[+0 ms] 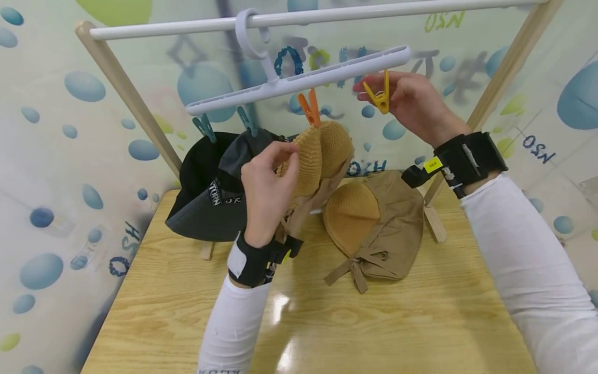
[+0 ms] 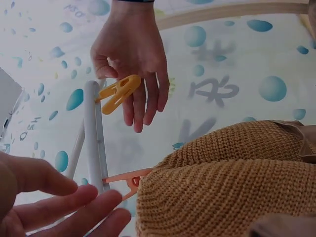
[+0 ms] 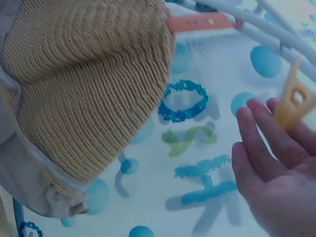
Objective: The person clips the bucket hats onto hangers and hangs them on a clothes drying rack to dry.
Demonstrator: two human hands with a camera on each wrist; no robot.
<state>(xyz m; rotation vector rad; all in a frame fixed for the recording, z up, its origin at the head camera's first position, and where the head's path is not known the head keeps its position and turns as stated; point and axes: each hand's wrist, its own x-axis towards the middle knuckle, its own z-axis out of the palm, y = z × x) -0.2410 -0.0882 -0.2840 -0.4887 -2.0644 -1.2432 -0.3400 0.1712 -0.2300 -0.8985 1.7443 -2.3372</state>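
A pale hanger carries a row of clothespins. From the orange clothespin hangs a tan knit hat. Two teal clothespins hold a black and grey bucket hat. At the hanger's right end dangles a yellow clothespin with no hat in it. My right hand is beside and behind this clothespin, its fingers extended and loose. In front of the knit hat is my left hand; the left wrist view shows its thumb and fingers apart, holding nothing, near the orange clothespin.
A white rod on wooden posts supports the hanger. Another tan hat, with a knit part and tied strap, lies on the wooden table below. A patterned sheet covers the wall behind.
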